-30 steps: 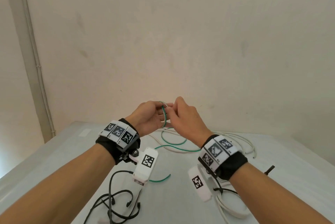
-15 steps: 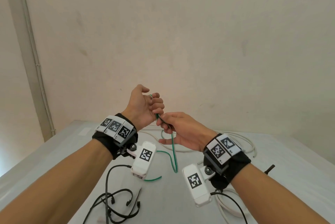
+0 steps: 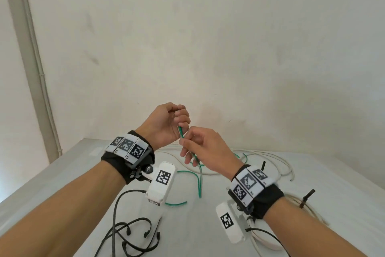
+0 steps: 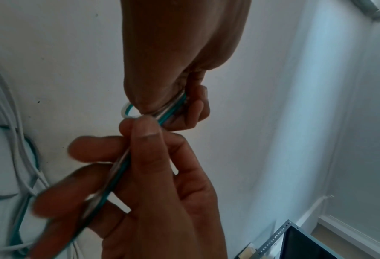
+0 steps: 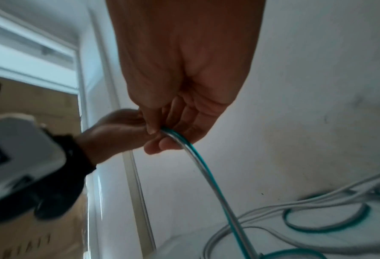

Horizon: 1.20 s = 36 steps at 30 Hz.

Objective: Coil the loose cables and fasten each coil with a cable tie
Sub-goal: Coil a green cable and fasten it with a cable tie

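1. My left hand (image 3: 166, 123) is raised above the pale grey table (image 3: 62, 173) with its fingers curled tight around small loops of the thin green-and-clear cable (image 3: 180, 131); the left wrist view shows several turns of it (image 4: 173, 108) bunched inside the fist (image 4: 180, 57).
2. My right hand (image 3: 206, 150) sits just below and right of the left, the two nearly touching, thumb and forefinger pinching the same cable where it leaves the fist; in the left wrist view that hand (image 4: 153, 184) has the strand running between its fingers.
3. From the right hand the green-and-clear cable hangs down to the table, its loose length (image 3: 199, 181) trailing toward the near side and another stretch curling at the far right; the right wrist view shows the strand (image 5: 208, 180) dropping from my fingertips (image 5: 162, 145) toward the tabletop.
4. Long white cables (image 3: 277, 163) lie in loose curves across the far side of the table, behind both hands, and more white loops rest at the near right.
5. A tangle of black cable (image 3: 125, 231) lies on the near left of the table, under my left forearm.
6. Two short black sticks (image 3: 307, 195) stand at the right, beside the white loops; what they are I cannot tell.
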Each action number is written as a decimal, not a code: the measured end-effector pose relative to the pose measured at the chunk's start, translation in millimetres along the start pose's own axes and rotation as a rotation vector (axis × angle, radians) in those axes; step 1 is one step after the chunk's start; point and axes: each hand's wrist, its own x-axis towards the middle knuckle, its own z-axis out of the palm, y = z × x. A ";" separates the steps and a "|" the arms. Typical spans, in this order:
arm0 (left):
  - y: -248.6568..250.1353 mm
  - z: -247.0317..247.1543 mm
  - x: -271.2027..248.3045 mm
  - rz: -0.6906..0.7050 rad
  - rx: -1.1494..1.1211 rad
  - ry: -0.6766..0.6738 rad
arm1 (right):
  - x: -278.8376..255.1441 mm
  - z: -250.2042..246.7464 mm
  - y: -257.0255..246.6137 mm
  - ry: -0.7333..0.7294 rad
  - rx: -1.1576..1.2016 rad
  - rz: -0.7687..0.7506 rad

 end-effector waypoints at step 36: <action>9.2 -12.2 -19.6 -0.483 0.810 -0.090 | 21.2 -60.8 -3.9 -0.133 0.054 0.509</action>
